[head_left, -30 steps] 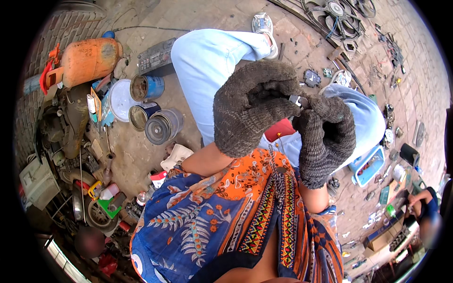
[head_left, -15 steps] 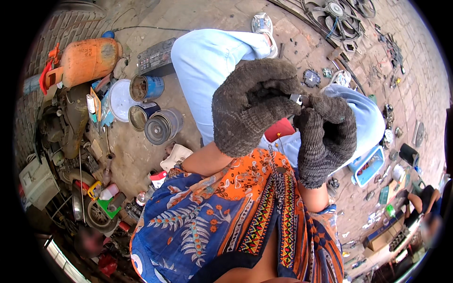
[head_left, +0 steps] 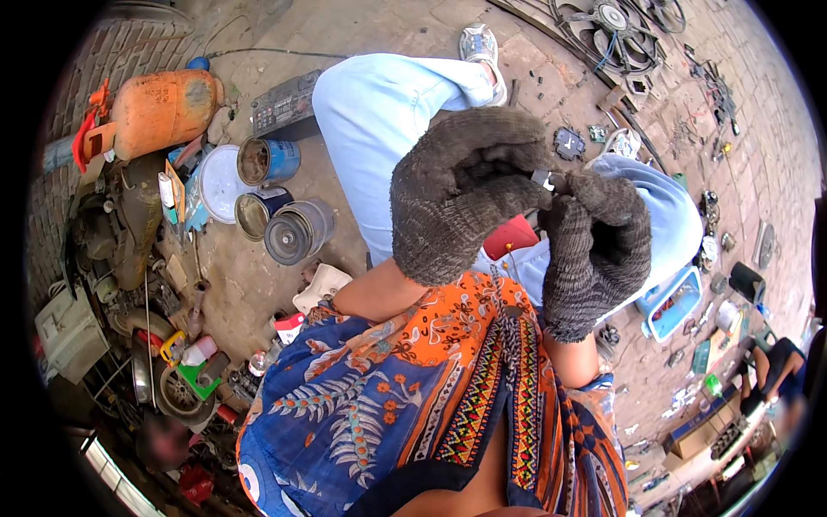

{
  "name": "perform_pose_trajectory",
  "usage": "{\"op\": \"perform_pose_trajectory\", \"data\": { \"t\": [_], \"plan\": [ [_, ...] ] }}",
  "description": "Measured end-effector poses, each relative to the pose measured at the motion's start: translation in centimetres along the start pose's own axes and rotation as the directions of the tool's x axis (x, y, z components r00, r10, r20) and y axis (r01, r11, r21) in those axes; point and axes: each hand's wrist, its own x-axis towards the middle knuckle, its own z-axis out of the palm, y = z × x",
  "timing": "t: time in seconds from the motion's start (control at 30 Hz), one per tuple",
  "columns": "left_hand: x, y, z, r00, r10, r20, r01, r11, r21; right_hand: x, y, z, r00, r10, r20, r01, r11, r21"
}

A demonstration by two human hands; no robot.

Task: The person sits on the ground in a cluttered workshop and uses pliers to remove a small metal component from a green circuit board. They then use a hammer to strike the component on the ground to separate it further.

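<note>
Dark knitted work gloves cover both my hands, which meet above my lap. Between their fingertips is a small part with a shiny metal face [head_left: 543, 179]; most of it is hidden by the gloves, so its kind cannot be made out. My left hand [head_left: 465, 198] pinches it from the left, thumb and fingers closed. From the right, my right hand [head_left: 599, 246] pinches its other end with curled fingers. Below the hands, a red flat piece [head_left: 512, 237] rests at my lap by the light blue trousers [head_left: 370, 129].
An orange gas cylinder [head_left: 165, 112], open cans [head_left: 269, 161] and a grey can [head_left: 293, 231] stand at left. Right of me lie a blue basket [head_left: 672, 303], a dark circuit piece [head_left: 569, 143] and scattered parts. A fan [head_left: 612, 21] lies far off. Another person [head_left: 775, 370] sits at lower right.
My left hand has shifted very slightly to the right, still pinching the small part. My right hand stays nearly still. The person at lower right has moved their limbs a little.
</note>
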Motion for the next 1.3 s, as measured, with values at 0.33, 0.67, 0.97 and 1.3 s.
{"op": "perform_pose_trajectory", "data": {
  "t": [0.33, 0.67, 0.97, 1.3],
  "plan": [
    [-0.3, 0.3, -0.5, 0.998, -0.035, -0.045, 0.035, 0.999, 0.004, -0.4, 0.4, 0.5, 1.000, 0.003, 0.009, -0.003, 0.999, 0.032],
    [-1.0, -0.6, 0.5, 0.998, -0.020, -0.057, 0.019, 1.000, -0.018, -1.2, -0.2, 0.0, 0.989, 0.146, 0.036, -0.150, 0.945, 0.291],
    [-0.9, -1.8, 0.1, 0.980, -0.160, 0.121, 0.192, 0.921, -0.338, -1.3, -0.4, -0.4, 0.983, 0.184, 0.002, -0.169, 0.898, 0.405],
    [-0.6, -0.5, -0.2, 0.983, -0.171, 0.070, 0.182, 0.961, -0.207, -0.9, -0.1, 0.0, 0.990, -0.140, -0.012, 0.139, 0.990, -0.023]
  ]
}}
